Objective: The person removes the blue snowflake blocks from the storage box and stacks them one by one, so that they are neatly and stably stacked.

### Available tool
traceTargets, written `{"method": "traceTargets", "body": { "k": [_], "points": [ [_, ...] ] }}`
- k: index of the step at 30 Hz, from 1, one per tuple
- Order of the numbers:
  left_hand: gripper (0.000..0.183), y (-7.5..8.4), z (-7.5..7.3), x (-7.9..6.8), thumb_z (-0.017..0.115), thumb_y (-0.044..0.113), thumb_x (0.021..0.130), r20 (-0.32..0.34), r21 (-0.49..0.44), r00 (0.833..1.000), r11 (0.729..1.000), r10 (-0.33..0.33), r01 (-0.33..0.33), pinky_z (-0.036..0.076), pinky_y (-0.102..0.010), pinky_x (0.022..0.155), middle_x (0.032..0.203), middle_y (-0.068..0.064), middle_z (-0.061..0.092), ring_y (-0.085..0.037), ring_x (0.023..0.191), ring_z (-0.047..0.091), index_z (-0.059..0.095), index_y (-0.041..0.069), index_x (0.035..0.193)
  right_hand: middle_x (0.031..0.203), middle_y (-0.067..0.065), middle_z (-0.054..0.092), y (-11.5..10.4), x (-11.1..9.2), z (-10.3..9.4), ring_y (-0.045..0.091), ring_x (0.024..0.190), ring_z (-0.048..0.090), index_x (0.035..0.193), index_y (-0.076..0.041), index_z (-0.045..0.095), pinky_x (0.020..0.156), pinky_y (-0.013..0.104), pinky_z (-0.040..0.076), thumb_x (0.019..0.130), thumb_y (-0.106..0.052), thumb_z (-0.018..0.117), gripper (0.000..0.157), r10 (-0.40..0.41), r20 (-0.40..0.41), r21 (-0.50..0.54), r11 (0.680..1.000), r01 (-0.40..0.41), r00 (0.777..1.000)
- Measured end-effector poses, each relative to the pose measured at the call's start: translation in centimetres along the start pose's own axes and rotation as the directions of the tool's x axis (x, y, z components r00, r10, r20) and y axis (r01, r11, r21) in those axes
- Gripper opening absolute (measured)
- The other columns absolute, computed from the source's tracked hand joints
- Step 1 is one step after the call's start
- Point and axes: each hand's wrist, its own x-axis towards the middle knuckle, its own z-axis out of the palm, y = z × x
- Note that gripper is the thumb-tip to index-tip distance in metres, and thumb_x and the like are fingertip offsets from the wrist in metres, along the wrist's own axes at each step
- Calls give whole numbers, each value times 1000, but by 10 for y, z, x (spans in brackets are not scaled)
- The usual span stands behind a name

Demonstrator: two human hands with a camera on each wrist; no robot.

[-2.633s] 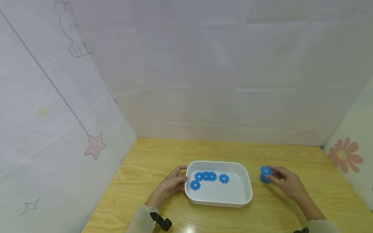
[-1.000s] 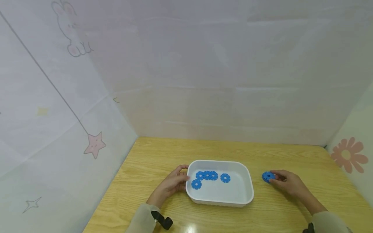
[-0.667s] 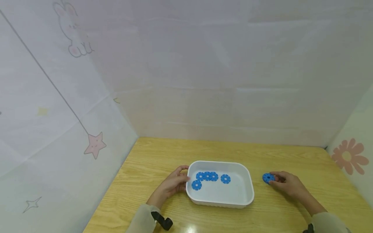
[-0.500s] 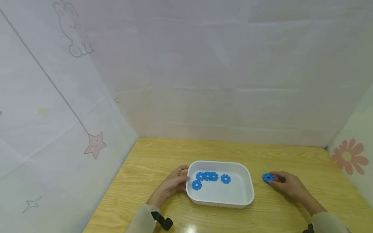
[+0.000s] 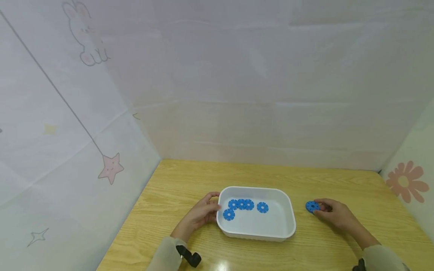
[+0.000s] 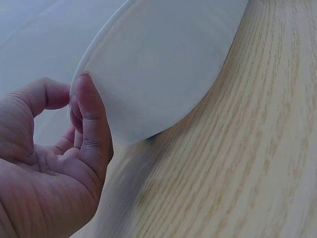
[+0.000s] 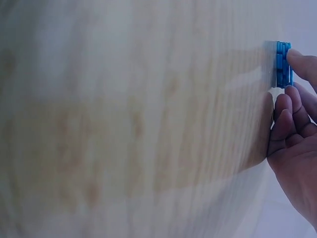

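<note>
My left hand [image 5: 200, 213] holds the left end of a white plastic basin [image 5: 255, 237], thumb and fingers pinching its rim in the left wrist view. Inside the basin lie several blue notched snowflake discs [image 5: 262, 207], most of them grouped at the left, some overlapping. On the table to the right of the basin is a small stack of blue snowflake discs [image 5: 310, 206]. My right hand [image 5: 335, 213] grips this stack at its right side. The right wrist view shows the stack's layered edge [image 7: 282, 64] on the table, with the thumb [image 7: 300, 63] at its top.
The wooden table [image 5: 190, 177] reaches back to a pale cloth wall [image 5: 237, 113]. A second cloth wall with printed figures [image 5: 110, 168] rises at the left, and another with a printed flower [image 5: 405, 182] at the right. Black wrist straps [image 5: 188, 256] sit over the sleeves.
Earlier, my right hand held one blue disc raised over another; it has since come down, and the discs now lie stacked flat. Over the last half second nothing has visibly moved.
</note>
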Motion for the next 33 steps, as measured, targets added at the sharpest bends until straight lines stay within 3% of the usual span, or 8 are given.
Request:
{"method": "traceTargets", "body": {
  "k": [9, 22, 28, 33],
  "points": [
    [58, 0, 1, 0, 61, 4, 94, -1, -3, 1000, 1000, 3, -3, 58, -26, 61, 118, -21, 65, -14, 75, 67, 37, 7, 147, 93, 0, 61, 1, 1, -1, 10, 80, 52, 130, -1, 64, 67, 24, 47, 91, -38, 74, 54, -15, 4, 10, 1000, 15, 1000],
    [58, 0, 2, 1, 61, 5, 94, -11, 2, 1000, 1000, 3, -3, 57, -26, 61, 120, -23, 64, -15, 76, 66, 37, 7, 146, 98, 3, 61, -1, 2, -3, 16, 86, 54, 134, -1, 60, 70, 27, 47, 92, -40, 72, 59, 33, 50, 39, 999, -35, 998],
    [58, 1, 2, 0, 61, 5, 94, -17, 10, 1000, 1000, -1, 1, 57, -26, 61, 123, -25, 63, -15, 76, 66, 37, 7, 147, 97, 2, 62, -6, 2, -5, 11, 82, 54, 137, 0, 58, 64, 26, 47, 99, -41, 64, 56, 2, -47, 30, 1000, -1, 999],
    [57, 1, 2, -2, 61, 4, 94, -14, 3, 1000, 1000, 0, 0, 57, -26, 61, 123, -25, 63, -15, 76, 66, 37, 8, 147, 95, 3, 62, -33, 3, -11, 7, 77, 55, 136, -1, 58, 58, 26, 46, 100, -36, 63, 50, -72, -155, 70, 994, 84, 985]
  ]
}}
